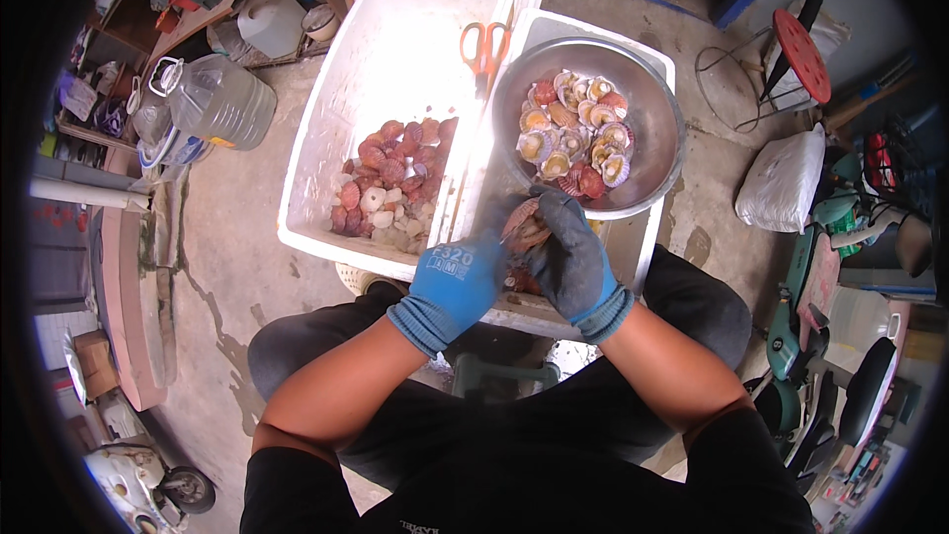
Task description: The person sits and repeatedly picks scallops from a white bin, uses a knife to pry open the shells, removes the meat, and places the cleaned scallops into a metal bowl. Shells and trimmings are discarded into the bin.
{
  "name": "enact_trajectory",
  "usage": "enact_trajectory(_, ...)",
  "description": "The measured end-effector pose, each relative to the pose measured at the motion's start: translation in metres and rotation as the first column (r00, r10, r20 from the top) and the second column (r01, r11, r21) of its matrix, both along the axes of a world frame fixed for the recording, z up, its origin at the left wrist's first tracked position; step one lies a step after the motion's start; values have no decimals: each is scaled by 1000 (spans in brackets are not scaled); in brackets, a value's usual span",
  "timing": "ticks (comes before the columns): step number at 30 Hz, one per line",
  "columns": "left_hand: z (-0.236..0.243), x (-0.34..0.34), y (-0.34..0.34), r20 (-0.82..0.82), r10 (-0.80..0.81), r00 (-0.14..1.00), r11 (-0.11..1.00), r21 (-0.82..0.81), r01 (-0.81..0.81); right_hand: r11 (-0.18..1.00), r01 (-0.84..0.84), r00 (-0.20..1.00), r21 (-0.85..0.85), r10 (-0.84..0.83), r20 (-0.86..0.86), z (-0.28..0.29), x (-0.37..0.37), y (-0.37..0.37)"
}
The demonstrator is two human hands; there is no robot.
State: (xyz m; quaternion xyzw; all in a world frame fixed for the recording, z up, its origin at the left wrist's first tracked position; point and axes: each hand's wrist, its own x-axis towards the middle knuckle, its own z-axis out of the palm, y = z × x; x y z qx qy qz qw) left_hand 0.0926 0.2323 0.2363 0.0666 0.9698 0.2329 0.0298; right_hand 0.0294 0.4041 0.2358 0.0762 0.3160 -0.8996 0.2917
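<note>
Both my hands wear blue gloves with dark grey palms and meet over the near end of a white foam box (598, 282). Between them is a reddish-brown scallop (524, 227). My right hand (576, 262) is closed around its right side. From the left, my left hand (460, 277) is closed against it, its fingertips in shadow and partly hidden. Just beyond, a metal bowl (667, 153) holds several opened scallops (573, 129), flesh showing on the half shells. More reddish shells show below my hands, mostly covered.
At left, a larger foam box (326, 129) contains whole scallops (395, 163) and ice chunks (390, 222). Orange-handled scissors (484, 51) hang over its right wall. A water jug (225, 104) stands farther left; a red stool (799, 54) and white sack (781, 181) are at right.
</note>
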Motion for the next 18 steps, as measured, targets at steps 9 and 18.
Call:
enact_trajectory(9,46,-6,-16,-194,66,979,951,308,-3,992,-100,995,-83,98,-28,-21,-2,0)
enact_trajectory(18,51,-27,-53,-211,244,947,860,499,-110,903,-360,931,-236,366,-20,13,-1,13)
